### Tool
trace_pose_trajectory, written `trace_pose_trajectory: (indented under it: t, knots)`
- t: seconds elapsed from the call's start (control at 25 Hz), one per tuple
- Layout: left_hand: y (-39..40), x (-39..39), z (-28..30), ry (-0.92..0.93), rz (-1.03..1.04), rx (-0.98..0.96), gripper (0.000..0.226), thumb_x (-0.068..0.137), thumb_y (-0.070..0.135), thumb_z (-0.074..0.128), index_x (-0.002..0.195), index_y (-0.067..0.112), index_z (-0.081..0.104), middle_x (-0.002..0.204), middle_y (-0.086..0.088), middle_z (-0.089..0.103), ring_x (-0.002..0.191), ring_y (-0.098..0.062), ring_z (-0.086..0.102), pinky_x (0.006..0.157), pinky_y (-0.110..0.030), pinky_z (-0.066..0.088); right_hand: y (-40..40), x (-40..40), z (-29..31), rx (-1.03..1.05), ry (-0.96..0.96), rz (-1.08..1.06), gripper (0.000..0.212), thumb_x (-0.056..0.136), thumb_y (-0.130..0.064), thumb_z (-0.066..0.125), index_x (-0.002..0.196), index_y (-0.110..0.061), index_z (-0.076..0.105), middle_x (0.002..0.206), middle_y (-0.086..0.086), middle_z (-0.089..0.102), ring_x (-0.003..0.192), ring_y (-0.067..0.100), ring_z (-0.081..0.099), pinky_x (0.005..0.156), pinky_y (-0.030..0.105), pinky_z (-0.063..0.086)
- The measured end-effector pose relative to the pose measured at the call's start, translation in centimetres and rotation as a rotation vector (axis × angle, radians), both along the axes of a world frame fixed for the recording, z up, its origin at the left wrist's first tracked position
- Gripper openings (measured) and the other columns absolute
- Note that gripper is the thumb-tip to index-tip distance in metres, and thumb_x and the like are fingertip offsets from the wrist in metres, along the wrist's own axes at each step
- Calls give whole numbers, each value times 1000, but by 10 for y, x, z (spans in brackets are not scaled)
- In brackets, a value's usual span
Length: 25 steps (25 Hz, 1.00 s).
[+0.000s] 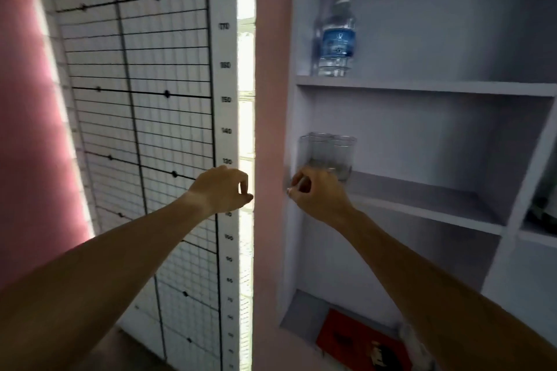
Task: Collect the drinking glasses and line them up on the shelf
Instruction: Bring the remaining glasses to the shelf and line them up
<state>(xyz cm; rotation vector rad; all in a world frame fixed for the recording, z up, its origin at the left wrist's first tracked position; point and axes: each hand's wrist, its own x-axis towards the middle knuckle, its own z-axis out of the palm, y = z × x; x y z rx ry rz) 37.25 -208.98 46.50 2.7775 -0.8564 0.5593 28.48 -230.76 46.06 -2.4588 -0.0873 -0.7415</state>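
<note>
Clear drinking glasses stand close together at the left end of the middle shelf of a pale built-in wall niche. I make out two or three; their outlines blur together. My right hand hovers just in front of and below them, at the shelf's front edge, fingers curled and holding nothing. Whether it touches a glass is unclear. My left hand is raised to the left, in front of the pink wall edge, its fingers loosely curled around nothing.
A water bottle with a blue label stands on the upper shelf. A red book lies in the bottom compartment. To the left is a white gridded height chart and a pink curtain. A dark object sits in the right niche.
</note>
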Motion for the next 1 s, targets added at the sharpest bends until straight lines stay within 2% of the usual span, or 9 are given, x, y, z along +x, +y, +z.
trace_pose_trajectory:
  t: [0.16,0.32,0.48,0.56,0.64,0.72,0.84,1.0]
  knots:
    - [97,-32,-4,37,215,-28,21,80,50,66,71,32,58,73,14,63,71,-6,59,62,-27,43,81,9,-7,-34,45,209,15,80,-31,74,77,-34,60,69,-10,66,63,8,63,57,22,47]
    - [194,-71,-1,55,393,-44,21,78,50,66,73,30,61,78,11,64,75,-13,59,63,-28,41,179,10,-8,-67,120,425,13,80,-36,74,78,-36,61,75,-12,66,68,8,65,55,21,49]
    - [309,-124,-9,71,572,-37,19,82,46,64,77,28,62,79,10,60,81,-18,59,67,-29,41,300,-2,-10,-111,176,617,7,80,-37,73,83,-34,67,85,-10,68,75,9,66,63,26,55]
    - [369,-157,-17,77,659,-2,20,83,43,61,84,24,67,87,4,65,85,-22,62,71,-31,46,364,-16,-16,-135,187,693,7,79,-35,73,82,-31,69,83,-10,67,75,10,65,65,24,53]
    - [427,-193,-25,88,734,-4,19,84,41,61,81,22,65,94,-3,69,85,-24,62,74,-33,50,428,-33,-24,-160,193,767,5,78,-31,73,81,-28,70,75,-13,65,72,6,64,59,18,47]
    - [495,-237,-33,117,829,-16,21,85,41,63,75,22,60,95,-5,67,81,-23,60,72,-32,49,504,-56,-31,-169,218,852,3,78,-27,72,80,-27,70,71,-15,64,68,3,62,55,13,41]
    - [597,-309,-43,148,964,-36,26,83,43,62,83,17,64,93,-3,68,84,-22,63,76,-34,53,620,-99,-41,-205,253,990,5,79,-23,73,83,-21,73,70,-11,65,67,5,60,51,7,39]
    - [701,-399,-57,128,1134,-72,25,78,46,60,86,23,67,90,-2,68,87,-25,64,72,-31,50,753,-157,-52,-235,279,1157,5,80,-20,72,84,-18,73,68,-13,60,64,5,57,47,6,37]
